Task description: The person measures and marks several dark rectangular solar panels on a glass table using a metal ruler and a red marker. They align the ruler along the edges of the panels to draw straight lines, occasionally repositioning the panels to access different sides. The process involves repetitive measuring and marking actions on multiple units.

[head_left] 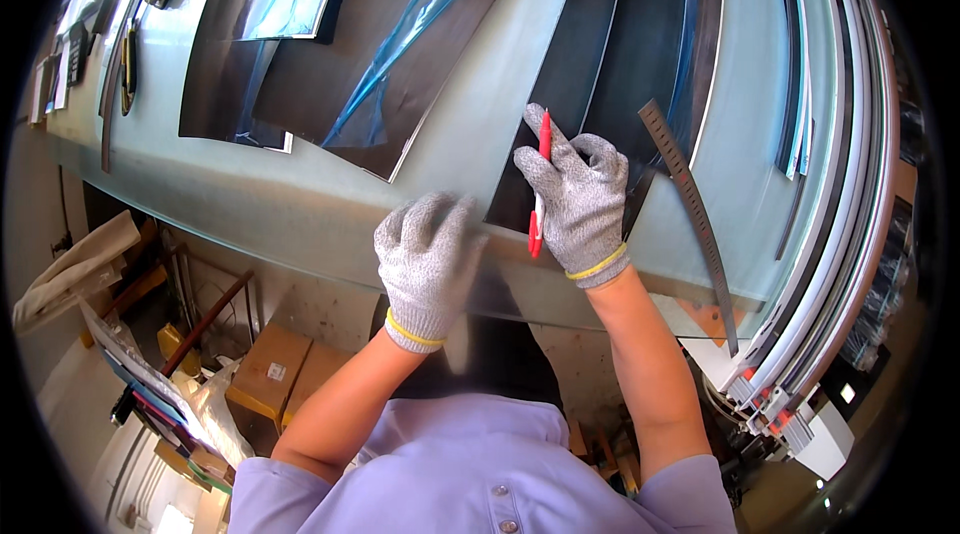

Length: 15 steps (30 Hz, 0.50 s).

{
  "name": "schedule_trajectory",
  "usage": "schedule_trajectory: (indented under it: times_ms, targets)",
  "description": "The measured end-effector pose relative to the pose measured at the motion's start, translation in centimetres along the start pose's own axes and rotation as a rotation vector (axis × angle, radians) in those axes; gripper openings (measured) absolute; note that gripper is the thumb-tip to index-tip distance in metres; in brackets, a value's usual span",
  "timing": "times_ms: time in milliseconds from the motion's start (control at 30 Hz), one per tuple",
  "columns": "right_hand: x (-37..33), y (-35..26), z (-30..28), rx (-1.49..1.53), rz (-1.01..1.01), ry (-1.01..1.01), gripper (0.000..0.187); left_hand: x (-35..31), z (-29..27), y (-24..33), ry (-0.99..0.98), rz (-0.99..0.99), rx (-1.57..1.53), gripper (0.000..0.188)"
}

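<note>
My right hand (578, 199), in a grey knit glove with a yellow cuff, holds a slim red-and-white pen (546, 139) between thumb and fingers. Below that hand lies a dark sheet (565, 84), its near corner close to the table's front edge. To the right, a long dark ruler (690, 196) with marks along it lies at a slant and reaches past that edge. My left hand (425, 259), gloved alike, hovers by the front edge; its fingers are smeared by motion, and I see nothing clear in them.
Dark sheets with blue film (330, 99) cover the left part of the glass tabletop (300, 199). Dark strips (795, 84) run beside a metal rail (850, 164) on the right. Cardboard boxes (268, 364) and a beige cloth (80, 269) are at the lower left.
</note>
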State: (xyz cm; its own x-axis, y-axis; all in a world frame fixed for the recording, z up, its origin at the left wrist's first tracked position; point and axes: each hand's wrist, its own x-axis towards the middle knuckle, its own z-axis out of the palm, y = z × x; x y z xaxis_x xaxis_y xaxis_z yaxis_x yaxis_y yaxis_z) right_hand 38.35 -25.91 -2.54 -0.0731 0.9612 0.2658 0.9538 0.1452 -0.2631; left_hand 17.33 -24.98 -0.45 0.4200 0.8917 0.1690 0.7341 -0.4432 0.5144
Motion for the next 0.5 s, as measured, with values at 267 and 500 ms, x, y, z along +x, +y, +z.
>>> schedule_trajectory:
  times_ms: [267, 500]
  targets:
    - [0.1, -0.2, -0.2, -0.033, 0.004, -0.074, 0.049, -0.8, 0.6, -0.7, -0.025, 0.149, 0.007, 0.046]
    - [0.1, 0.0, -0.1, 0.074, 0.04, 0.049, 0.045, 0.7, -0.2, 0.9, -0.063, -0.107, -0.017, 0.039]
